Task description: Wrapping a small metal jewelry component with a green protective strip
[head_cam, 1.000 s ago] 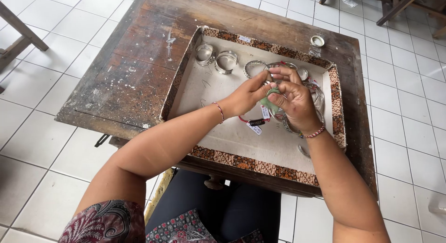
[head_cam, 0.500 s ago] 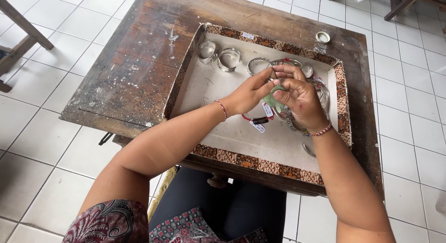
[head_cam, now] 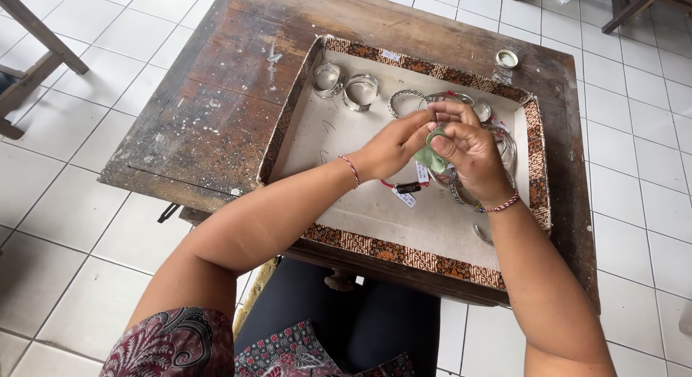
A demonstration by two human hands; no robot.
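My left hand [head_cam: 393, 143] and my right hand [head_cam: 468, 153] meet over a shallow cardboard tray [head_cam: 303, 107] with a patterned brown rim. Between their fingertips they pinch a small pale green cloth [head_cam: 431, 157]; whether a piece of jewellery is inside it is hidden. Each wrist wears a thin red string bracelet. Silver bangles lie in the tray: two wide cuffs [head_cam: 344, 85] at the far left, thinner rings [head_cam: 407, 99] behind my hands, more [head_cam: 461, 193] under my right hand. Small paper tags on a red cord [head_cam: 405, 193] lie below my hands.
The tray rests on a worn dark wooden table [head_cam: 209, 125] standing on a white tiled floor [head_cam: 86, 52]. A small round metal lid [head_cam: 507, 58] sits on the table beyond the tray. Wooden furniture legs [head_cam: 32, 52] show at the far left and top right.
Both hands stay together over the tray, fingers working the green cloth. The view has shifted slightly; nothing was put down or picked up.
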